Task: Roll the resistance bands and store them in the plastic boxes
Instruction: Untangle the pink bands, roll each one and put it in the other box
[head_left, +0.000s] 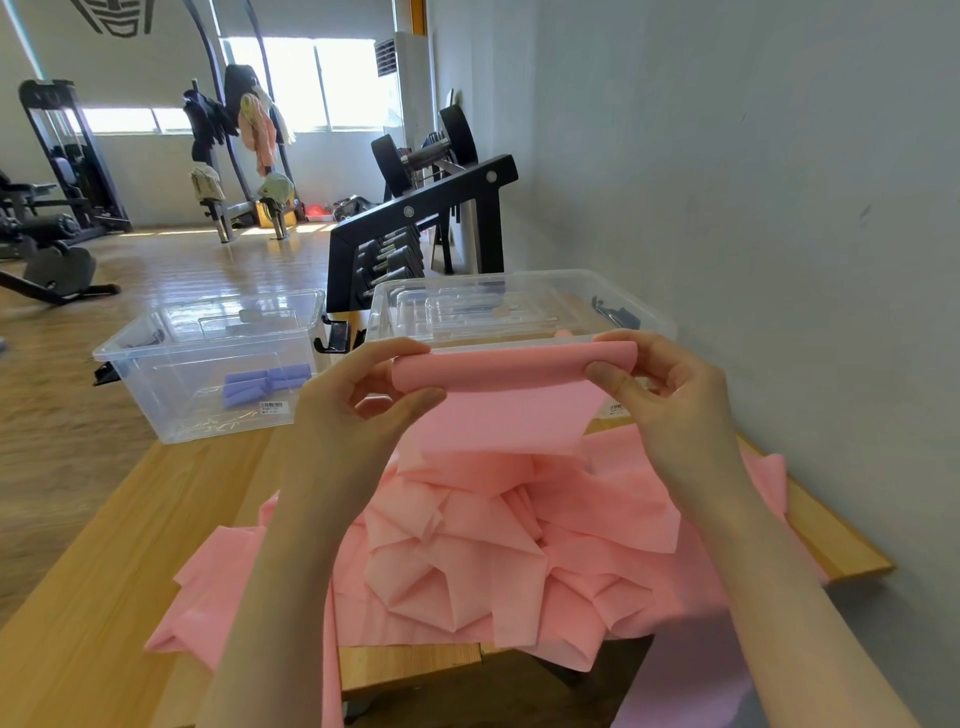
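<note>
One wooden table (130, 519) is carrying two clear plastic boxes: the right box (639, 312) is sitting by the wall, the left box (171, 364) is holding purple rolled bands (262, 384), apparently two or three. One pink resistance band (498, 545) is lying crumpled across the table, its upper end lifted just before the right box and wound into a roll (514, 366) whose long axis is running left to right. The left hand (353, 400) and right hand (660, 384) are each pinching one end of that roll, held apart
</note>
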